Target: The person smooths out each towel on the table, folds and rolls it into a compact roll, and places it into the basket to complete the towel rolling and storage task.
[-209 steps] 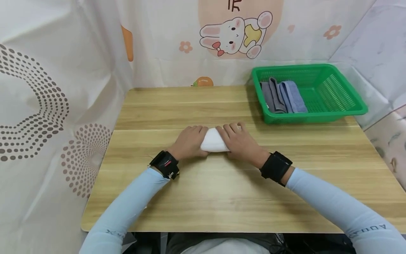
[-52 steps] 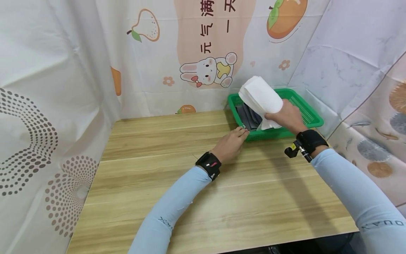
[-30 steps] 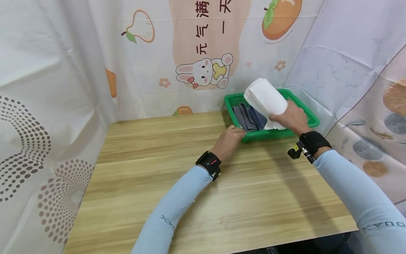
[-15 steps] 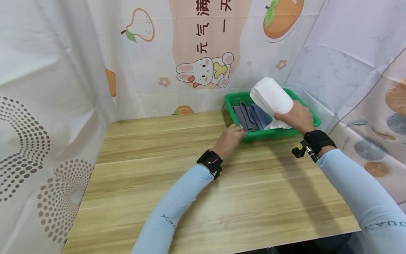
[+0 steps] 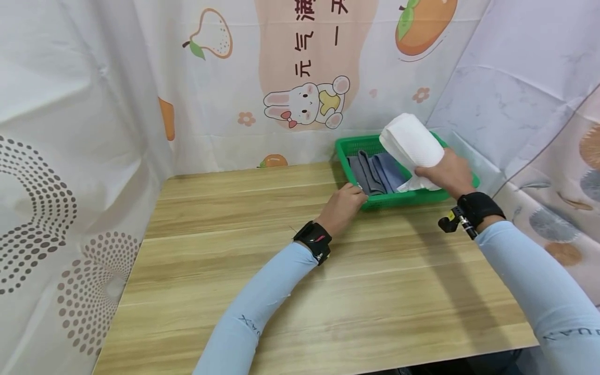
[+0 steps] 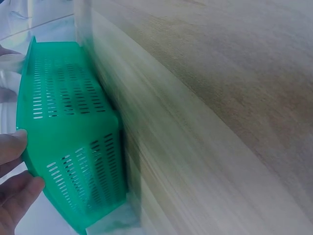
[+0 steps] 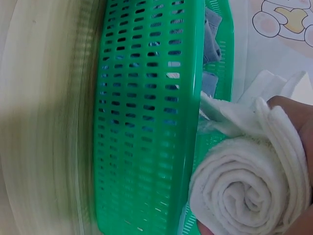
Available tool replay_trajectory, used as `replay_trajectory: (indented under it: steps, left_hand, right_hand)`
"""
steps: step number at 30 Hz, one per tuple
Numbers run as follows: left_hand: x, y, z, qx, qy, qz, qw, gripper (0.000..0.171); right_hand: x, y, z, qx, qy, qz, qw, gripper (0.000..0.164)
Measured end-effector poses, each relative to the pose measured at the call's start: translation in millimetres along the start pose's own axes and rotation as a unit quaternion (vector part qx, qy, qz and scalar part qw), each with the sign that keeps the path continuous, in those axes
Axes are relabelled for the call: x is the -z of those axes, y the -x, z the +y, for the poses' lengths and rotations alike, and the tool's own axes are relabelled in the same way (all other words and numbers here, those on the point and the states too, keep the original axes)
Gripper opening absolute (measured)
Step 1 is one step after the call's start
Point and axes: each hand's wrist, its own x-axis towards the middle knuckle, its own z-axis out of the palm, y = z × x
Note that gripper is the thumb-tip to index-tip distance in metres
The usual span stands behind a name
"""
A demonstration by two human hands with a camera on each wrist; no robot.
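My right hand (image 5: 447, 172) grips a rolled white towel (image 5: 412, 143), tilted over the right part of the green plastic basket (image 5: 389, 201). A loose flap of the towel hangs down inside the basket's front rim. In the right wrist view the towel's (image 7: 239, 200) coiled end shows, with part of my hand behind it. My left hand (image 5: 342, 205) pinches the basket's near left corner; in the left wrist view its fingertips (image 6: 35, 185) touch the basket (image 6: 73, 122) rim. Folded grey cloths (image 5: 365, 172) and a folded blue cloth (image 5: 388, 169) stand side by side in the basket's left part.
The basket stands at the back right of a wooden table (image 5: 234, 250), close to the printed curtain (image 5: 211, 104) behind. Another patterned curtain (image 5: 548, 219) hangs along the right side.
Earlier both hands held the white towel roll at mid-table. Since then it has come over the basket in my right hand, lately shifting right and uncovering the blue cloth; my left hand moved to the basket.
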Motion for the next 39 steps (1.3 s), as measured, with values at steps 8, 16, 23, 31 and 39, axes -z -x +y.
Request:
replay_trajectory:
  steps: [8,16,23,31,39]
  left_hand:
    - [2.0,-1.4,2.2,-0.003,-0.004,0.002,1.0,0.017]
    - [1.8,-1.9,1.6,0.016,0.008,0.001,0.9998,0.016]
    - [2.4,-2.3,3.8,0.036,0.025,-0.003,0.999,0.014]
    - [3.0,-1.5,2.7,0.052,0.033,-0.021,0.9979,0.013]
    - [6.0,-4.1,0.8,0.066,0.03,-0.028,0.997,0.011]
  right_hand:
    - [5,-2,8,-0.008,0.018,0.014,1.0,0.075]
    - [7,-6,13,-0.018,0.04,0.018,0.999,0.075]
    - [9,-7,16,-0.026,0.042,0.014,0.999,0.077]
    - [5,-13,23,-0.05,0.043,0.006,0.998,0.081]
    - [-5,-22,28,-0.056,0.041,0.004,0.998,0.082]
